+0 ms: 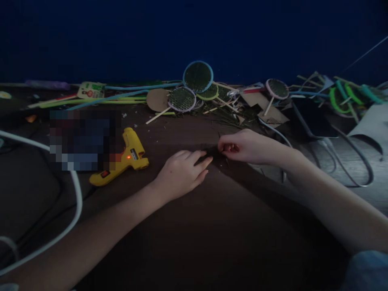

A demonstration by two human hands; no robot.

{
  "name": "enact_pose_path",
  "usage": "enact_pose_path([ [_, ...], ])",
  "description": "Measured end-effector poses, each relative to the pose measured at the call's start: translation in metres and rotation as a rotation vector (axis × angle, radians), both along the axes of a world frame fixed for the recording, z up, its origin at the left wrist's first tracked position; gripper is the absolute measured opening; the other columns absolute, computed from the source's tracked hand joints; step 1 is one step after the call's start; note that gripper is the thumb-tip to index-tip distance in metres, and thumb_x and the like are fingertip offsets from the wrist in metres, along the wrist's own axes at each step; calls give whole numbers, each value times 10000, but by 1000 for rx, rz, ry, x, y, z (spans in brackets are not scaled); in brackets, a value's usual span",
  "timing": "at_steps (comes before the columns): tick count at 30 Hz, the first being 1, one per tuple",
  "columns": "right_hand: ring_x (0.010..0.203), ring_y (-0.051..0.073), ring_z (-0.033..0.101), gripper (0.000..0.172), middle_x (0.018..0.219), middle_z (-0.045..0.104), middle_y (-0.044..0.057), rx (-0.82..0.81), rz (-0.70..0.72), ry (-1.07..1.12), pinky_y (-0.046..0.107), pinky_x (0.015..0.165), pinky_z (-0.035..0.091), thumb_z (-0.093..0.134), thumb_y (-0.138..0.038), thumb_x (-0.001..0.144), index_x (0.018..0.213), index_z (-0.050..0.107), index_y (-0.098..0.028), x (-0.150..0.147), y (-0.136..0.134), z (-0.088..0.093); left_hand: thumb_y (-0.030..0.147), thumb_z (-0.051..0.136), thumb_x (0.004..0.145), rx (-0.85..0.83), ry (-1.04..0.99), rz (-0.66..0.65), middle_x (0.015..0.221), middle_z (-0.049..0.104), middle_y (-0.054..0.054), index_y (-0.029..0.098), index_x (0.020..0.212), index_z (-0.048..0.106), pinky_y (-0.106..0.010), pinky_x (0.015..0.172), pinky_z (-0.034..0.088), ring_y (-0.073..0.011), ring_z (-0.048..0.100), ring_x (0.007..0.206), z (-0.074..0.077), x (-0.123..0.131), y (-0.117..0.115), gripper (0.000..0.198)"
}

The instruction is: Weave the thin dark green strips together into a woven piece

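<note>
My left hand (186,171) rests low over the dark table with its fingers stretched out and slightly apart. Its fingertips are at the edge of a small dark patch (214,152) whose kind I cannot make out. Just to the right, my right hand (245,146) is closed, thumb and fingers curled together beside that patch. Whatever it pinches is too dark and small to name. To the left of my left hand lies a yellow hot glue gun (129,157), its orange light lit.
Along the back lie small round rackets with stick handles (182,99), coloured pipe cleaners (130,99), cardboard scraps (269,109) and dark clippings. A phone (312,117) with a cable sits at right. A white cable (77,186) curves at left, near a blurred-out area.
</note>
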State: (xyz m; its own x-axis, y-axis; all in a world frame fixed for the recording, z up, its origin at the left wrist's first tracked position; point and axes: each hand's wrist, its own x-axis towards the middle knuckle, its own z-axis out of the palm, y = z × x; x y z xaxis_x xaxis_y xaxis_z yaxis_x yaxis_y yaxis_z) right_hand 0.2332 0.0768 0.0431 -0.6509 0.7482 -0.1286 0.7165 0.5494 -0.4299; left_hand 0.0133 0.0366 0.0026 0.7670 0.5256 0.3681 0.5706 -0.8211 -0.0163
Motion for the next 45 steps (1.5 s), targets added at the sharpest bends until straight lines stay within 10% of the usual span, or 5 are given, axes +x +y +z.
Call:
enact_pose_path([
  [11,620,107,537,110,705,590,-19,-236,-101,164,224,575,381,541,-229,735,837,562,-192,-3,-1,-4,234,471,882,18,-12,-1,1046,643,-94,156,1095,630,-337,750,500,-194,618,839,-1,0,1,277],
  [22,715,141,476,446,811,491,0,-104,-110,81,256,626,361,670,-401,676,1024,489,-188,-5,-1,-13,222,478,879,45,-35,-9,1033,649,-91,155,1093,632,-328,736,508,-186,627,832,-1,0,0,271],
  [45,938,232,455,422,989,482,61,96,-94,79,377,817,391,647,-494,703,962,469,-212,-9,-8,-27,216,480,870,15,-27,0,1040,650,-88,165,1099,629,-341,738,511,-202,632,852,-1,0,0,278],
])
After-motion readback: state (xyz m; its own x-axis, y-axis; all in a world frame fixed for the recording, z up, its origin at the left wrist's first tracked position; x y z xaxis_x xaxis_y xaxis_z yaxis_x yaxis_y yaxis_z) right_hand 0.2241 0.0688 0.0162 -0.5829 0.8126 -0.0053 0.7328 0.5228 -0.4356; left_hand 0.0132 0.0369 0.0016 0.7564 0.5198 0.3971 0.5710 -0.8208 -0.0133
